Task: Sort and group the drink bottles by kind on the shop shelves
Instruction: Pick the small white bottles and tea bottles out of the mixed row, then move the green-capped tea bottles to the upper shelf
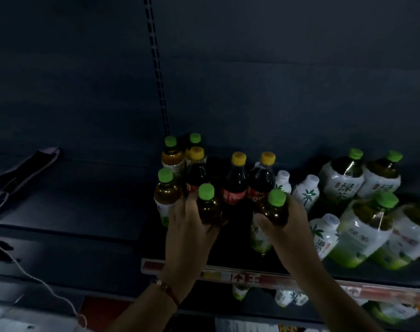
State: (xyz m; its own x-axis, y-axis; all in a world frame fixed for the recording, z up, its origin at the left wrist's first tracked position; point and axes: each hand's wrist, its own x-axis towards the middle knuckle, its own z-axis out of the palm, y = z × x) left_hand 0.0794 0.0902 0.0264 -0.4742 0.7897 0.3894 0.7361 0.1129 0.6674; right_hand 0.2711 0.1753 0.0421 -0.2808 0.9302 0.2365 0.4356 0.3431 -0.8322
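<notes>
My left hand grips a small green-capped tea bottle by its body over the dark shelf. My right hand grips another green-capped tea bottle the same way. Just behind them stand three dark cola bottles with yellow caps. More small green-capped tea bottles stand at the left of the group. White coconut-drink bottles and large green-tea bottles fill the right side.
The shelf's front edge carries a red and white price strip. A lower shelf holds more bottles. On the left lie a dark strap and a thin white cord. A slotted upright runs up the back panel.
</notes>
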